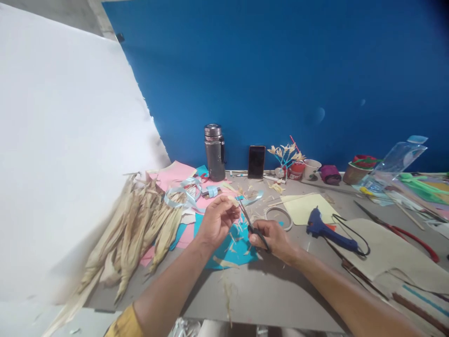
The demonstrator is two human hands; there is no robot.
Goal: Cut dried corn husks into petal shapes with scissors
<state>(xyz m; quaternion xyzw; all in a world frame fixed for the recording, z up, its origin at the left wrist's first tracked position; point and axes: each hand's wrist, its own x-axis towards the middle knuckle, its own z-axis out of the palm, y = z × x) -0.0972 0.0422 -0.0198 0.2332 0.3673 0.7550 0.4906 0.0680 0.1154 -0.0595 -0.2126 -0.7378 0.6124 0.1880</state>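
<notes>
Pinched in the fingertips of my left hand (218, 222) is a small pale piece of dried corn husk (233, 201). My right hand (275, 238) grips black-handled scissors (260, 237), their blades pointing up and left, close beside the husk piece. I cannot tell whether the blades touch it. Beneath both hands lies a blue paper sheet (224, 260) strewn with husk scraps. A heap of long dried corn husks (135, 224) rests to the left of my left hand. Right of the scissors, a roll of tape (288, 220) lies flat.
At the back stand a steel flask (214, 157), a phone (257, 162), husk flowers (286, 152) and a paper cup (311, 169). A blue glue gun (329, 233), red-handled shears (403, 231) and a tilted plastic bottle (398, 161) are on the right. Pale blue ribbon (175, 199) lies near the husks.
</notes>
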